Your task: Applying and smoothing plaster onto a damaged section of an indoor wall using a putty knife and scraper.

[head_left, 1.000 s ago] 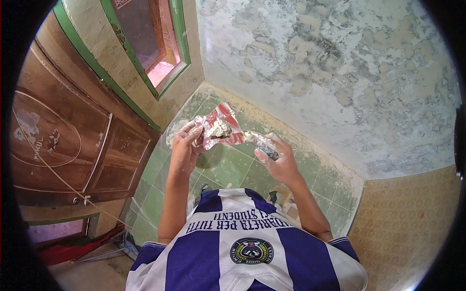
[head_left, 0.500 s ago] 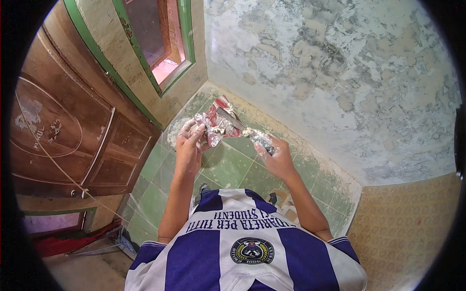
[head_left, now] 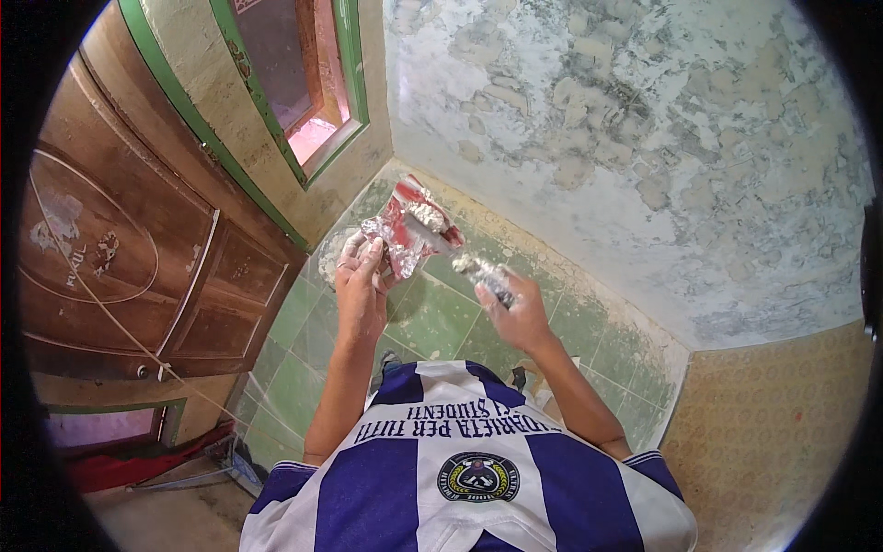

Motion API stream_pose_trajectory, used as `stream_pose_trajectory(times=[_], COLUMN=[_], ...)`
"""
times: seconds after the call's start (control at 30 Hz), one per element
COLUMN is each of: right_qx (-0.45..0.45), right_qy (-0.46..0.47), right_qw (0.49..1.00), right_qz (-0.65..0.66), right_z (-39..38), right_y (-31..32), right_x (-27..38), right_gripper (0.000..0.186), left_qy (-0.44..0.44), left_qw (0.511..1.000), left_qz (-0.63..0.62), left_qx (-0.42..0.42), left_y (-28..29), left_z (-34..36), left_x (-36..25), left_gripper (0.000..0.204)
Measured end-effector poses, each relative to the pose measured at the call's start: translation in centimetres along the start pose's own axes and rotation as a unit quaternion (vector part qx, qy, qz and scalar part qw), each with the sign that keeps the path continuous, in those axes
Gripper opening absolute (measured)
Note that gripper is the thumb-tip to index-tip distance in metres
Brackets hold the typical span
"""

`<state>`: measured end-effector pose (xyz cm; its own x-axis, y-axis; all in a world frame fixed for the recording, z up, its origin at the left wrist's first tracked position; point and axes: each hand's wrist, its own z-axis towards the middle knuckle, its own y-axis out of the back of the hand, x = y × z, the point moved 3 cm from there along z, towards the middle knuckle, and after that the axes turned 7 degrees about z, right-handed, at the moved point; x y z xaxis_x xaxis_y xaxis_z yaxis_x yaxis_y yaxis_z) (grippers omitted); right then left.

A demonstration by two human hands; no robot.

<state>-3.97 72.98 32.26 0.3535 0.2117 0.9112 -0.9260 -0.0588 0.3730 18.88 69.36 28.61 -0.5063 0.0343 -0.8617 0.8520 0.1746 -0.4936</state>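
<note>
My left hand [head_left: 360, 276] is closed on the near left edge of a crumpled red and silver foil packet [head_left: 397, 247], spread open with its inside showing. A lump of whitish putty [head_left: 427, 217] sits on the packet. My right hand [head_left: 518, 311] grips the handle of a putty knife [head_left: 487, 275], which is caked with the same white stuff. Its flat metal blade points away to the left and lies over the packet beside the lump; whether it touches the foil I cannot tell. White smears cover the fingers of both hands.
A patchy, partly plastered wall [head_left: 589, 138] rises ahead and to the right. On the left are a brown wooden door [head_left: 120, 258] and a green-framed window [head_left: 354, 83]. White dust and spatter mark the green tiled floor [head_left: 432, 317], and a string [head_left: 110, 313] slants across the door.
The knife blade has shifted a little left and toward me across the packet. More of the putty lump shows beyond the blade. The packet stays in my left hand.
</note>
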Motion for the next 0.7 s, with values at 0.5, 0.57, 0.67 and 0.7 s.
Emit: stream_pose_trajectory(times=[0.5, 0.57, 0.67, 0.7], right_qx=[0.012, 0.003, -0.011, -0.009], right_qy=[0.034, -0.012, 0.017, 0.017], right_qw=[0.999, 1.0, 1.0, 1.0], right_qz=[-0.008, -0.007, 0.008, 0.009], right_z=[-0.9, -0.4, 0.3, 0.5], right_y=[-0.9, -0.4, 1.7, 2.4], right_x=[-0.7, -1.4, -0.9, -0.1], right_gripper=[0.03, 0.029, 0.031, 0.031], left_qy=[0.001, 0.004, 0.012, 0.037], left_qw=[1.0, 1.0, 1.0, 0.998], left_qz=[-0.008, -0.002, -0.008, -0.017], left_qx=[-0.004, 0.003, 0.014, 0.048], left_y=[0.1, 0.3, 1.5, 2.0], left_z=[-0.3, -0.4, -0.2, 0.2], left_x=[0.0, -0.1, -0.8, -0.9], left_gripper=[0.027, 0.026, 0.03, 0.034])
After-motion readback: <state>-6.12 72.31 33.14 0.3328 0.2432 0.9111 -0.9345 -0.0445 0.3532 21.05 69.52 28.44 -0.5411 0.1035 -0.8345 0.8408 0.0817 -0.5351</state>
